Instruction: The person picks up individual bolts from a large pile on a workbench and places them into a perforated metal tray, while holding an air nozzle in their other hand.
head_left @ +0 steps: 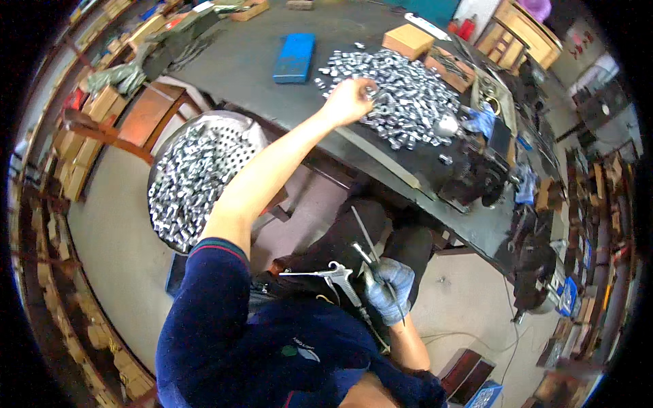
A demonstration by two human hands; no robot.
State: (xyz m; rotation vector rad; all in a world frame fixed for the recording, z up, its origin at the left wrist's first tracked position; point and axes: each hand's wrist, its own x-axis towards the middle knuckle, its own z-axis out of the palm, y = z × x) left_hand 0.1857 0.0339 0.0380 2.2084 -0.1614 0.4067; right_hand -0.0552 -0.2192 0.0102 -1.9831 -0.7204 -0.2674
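My bare left hand (pixel 348 103) reaches over the workbench at the near edge of a large pile of small shiny metal sleeves (pixel 408 102). Its fingers are closed around one metal sleeve (pixel 369 90), whose round end shows. My right hand (pixel 392 291), in a grey-blue glove, is closed above my lap on a long thin metal rod (pixel 367 232) that slants up and away. A shorter bright metal piece (pixel 361 252) also sticks out by the gloved fingers; how it is held is hidden. Beside that hand, an air blow gun (pixel 337 275) with a long nozzle lies across my lap.
Left of my arm, a perforated round basket (pixel 238 132) holds many more sleeves. On the bench (pixel 245 68) are a blue box (pixel 294 58), a yellowish wooden block (pixel 408 41) and a dark vise-like tool (pixel 479 173). A wooden chair (pixel 151 117) stands at the left.
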